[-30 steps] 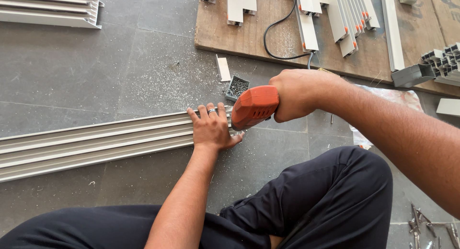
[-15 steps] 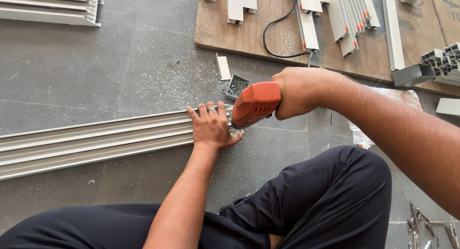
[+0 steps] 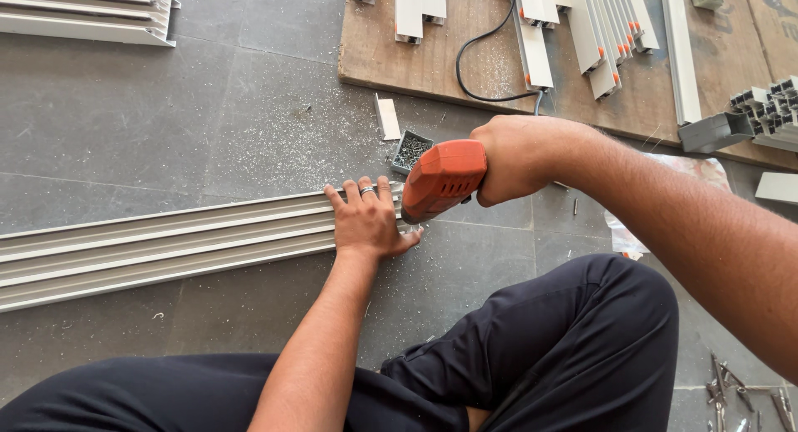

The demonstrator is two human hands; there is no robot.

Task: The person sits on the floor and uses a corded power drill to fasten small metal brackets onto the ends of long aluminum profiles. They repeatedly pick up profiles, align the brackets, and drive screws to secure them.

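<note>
Chiefly, a grey stone floor (image 3: 208,108) fills the view, dusted with pale shavings at the middle.

Wooden board (image 3: 465,50), far right: carries cut white profile pieces (image 3: 598,25) and a black cable (image 3: 478,62); its far edge and several pieces are cut off by the frame.

Long grey aluminium profile (image 3: 166,241), left to centre on the floor: its left end runs out of view, its right end is hidden under the hands and tool.

Second profile bundle (image 3: 83,12), far left corner, partly cut off.

Dark trousers (image 3: 565,349), near edge: knee bent up at right.

Orange power drill (image 3: 440,179), centre: nose angled down-left at the profile's end; its tip and bit cannot be made out.

Right hand (image 3: 511,162): closed round the drill's grip, forearm entering from the near right.

Left hand (image 3: 370,220): flat, fingers spread and pointing far, pressing the profile just left of the drill; a ring on one finger.

Small box of screws (image 3: 411,151), just beyond the drill; contents hard to distinguish.

Loose metal bits (image 3: 731,390), near right corner, blurred.
</note>
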